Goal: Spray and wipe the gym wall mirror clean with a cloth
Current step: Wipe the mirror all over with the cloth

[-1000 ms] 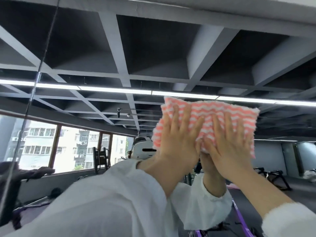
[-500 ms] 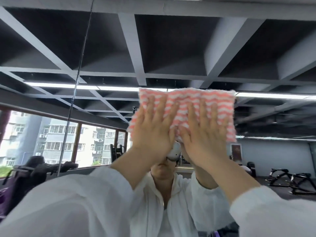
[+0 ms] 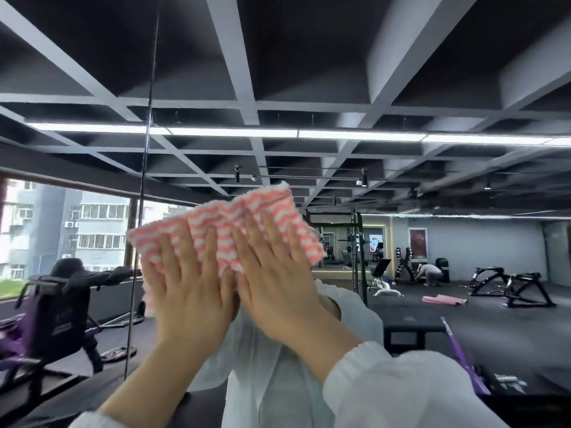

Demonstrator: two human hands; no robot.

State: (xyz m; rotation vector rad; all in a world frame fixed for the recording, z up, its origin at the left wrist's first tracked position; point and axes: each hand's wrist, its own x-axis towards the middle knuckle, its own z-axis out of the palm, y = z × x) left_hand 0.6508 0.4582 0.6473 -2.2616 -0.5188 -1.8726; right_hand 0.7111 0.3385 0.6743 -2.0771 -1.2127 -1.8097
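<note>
- As the cloth [image 3: 234, 230] has slid lower on the mirror [image 3: 401, 180], the wipe is moving down.
- The left hand [image 3: 188, 291] and right hand [image 3: 275, 273] press it with flat, straight fingers, gripping nothing.

- No readable text, labels, brands or numbers anywhere in view.
- Two framed posters [image 3: 417, 243] reflected on the far wall, too small and blurred to read.

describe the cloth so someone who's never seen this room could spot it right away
Start at the big wall mirror reflecting the gym ceiling. At its middle, the left hand and right hand press flat against the glass. Under them is the cloth, the only thing with pink and white zigzag stripes.
</note>
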